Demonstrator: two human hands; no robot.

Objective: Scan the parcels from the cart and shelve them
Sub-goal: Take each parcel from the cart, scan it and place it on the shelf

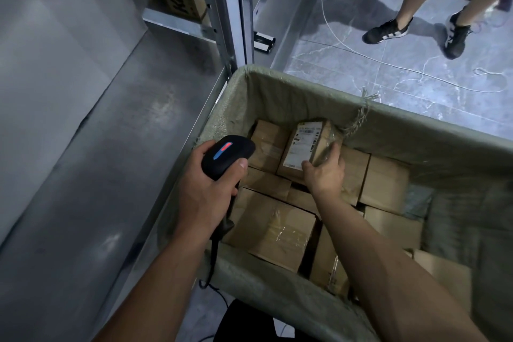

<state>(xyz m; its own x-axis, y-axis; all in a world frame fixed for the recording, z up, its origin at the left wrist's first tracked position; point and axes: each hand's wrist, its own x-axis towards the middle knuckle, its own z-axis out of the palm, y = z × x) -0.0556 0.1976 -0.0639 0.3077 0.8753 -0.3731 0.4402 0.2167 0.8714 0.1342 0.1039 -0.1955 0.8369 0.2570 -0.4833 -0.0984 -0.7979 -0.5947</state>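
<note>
Left hand (205,194) clenched round the black scanner (227,155); I note its top strip lit red and blue. Right hand (324,172) grasps a small brown parcel (305,147): glossy tape, white barcode label facing up. Parcel sits at the far end of the green-lined cart (277,91), atop other cardboard boxes (277,233).

Bare metal shelving (69,91) fills the left; glossy grey veined floor (347,69) upper right, white cord (333,30) trailing across.

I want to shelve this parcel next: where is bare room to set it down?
The steel shelf is bare, from the cart to the post. Inside the cart it is crowded: boxes lie packed edge to edge.
</note>
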